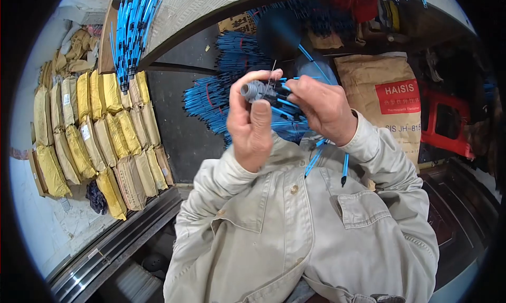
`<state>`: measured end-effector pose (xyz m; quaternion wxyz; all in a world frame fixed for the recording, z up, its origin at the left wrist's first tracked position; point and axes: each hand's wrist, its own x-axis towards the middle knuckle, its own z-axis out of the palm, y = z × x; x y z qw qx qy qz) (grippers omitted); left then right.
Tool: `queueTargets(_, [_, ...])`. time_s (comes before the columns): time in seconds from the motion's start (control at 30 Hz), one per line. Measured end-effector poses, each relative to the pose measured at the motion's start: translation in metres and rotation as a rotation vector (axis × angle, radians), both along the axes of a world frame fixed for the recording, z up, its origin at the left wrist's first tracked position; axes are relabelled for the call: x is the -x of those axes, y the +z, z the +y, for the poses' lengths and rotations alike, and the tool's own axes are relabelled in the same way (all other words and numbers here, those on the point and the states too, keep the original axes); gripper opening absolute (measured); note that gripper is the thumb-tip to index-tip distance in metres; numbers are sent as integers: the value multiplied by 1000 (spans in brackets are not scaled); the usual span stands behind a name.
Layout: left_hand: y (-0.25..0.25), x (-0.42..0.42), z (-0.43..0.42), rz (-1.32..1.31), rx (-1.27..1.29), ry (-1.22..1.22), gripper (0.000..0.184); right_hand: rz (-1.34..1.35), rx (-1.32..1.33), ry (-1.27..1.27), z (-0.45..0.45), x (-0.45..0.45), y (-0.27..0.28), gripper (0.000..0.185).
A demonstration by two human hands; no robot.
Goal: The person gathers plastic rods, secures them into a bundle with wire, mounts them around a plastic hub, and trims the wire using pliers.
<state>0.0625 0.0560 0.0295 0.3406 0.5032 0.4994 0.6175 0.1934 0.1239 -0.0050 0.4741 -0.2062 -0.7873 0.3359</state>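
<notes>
My left hand [250,123] is closed around a grey plastic fitting [255,91] with a ribbed, threaded end that points left. Black parts and several thin blue tubes [283,113] fan out from the fitting's right side. A thin metal wire or pin [272,71] stands up beside the left fingertips. My right hand [326,109] is pinched at the tubes' near ends; its fingertips hide exactly what it grips. More blue tubes with dark tips [345,168] hang below the right wrist, in front of the shirt.
Bundles of blue tubes [205,100] lie behind my hands, and another bundle [132,36] hangs over the worktop edge [179,23]. A large brown paper sack [363,81] and a red plastic frame [448,121] stand right. Rows of yellow and brown packets [97,139] are at left.
</notes>
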Motion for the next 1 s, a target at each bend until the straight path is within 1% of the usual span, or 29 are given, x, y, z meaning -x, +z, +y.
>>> queueTargets(0.03, [-1,-3,0,5,6,3,48,5,6,3,0,0,0,21])
queueTargets(0.13, [-8,-12,2,33,-103,95,40,-147,-96,39,1,-6,3,26])
queueTargets(0.17, [-9,-11,3,34,-102,94,40,-147,-95,39,3,-8,2,26])
queueTargets(0.27, [-10,-5,5,293,-105,70,37,-110,-70,126,10,-9,1,23])
queueTargets(0.3, [-10,-5,5,299,-107,68,37,-104,-71,124,11,-10,2,23])
queueTargets(0.4, [-11,-8,6,247,-144,3,34,-235,-193,174,17,-20,11,20])
queueTargets(0.53, [-7,-19,3,211,-160,-41,36,-238,-270,160,14,-32,19,18])
queueTargets(0.7, [-1,-31,-1,193,-174,-46,33,-275,-293,157,6,-44,21,19])
queueTargets(0.8, [6,-41,-3,291,-111,-30,25,-229,-322,131,1,-51,21,19])
queueTargets(0.97, [3,-45,0,178,-147,-29,20,-241,-270,174,-4,-60,20,20])
queueTargets(1.0, [3,-44,1,180,-158,-43,19,-182,-164,174,-6,-60,21,22])
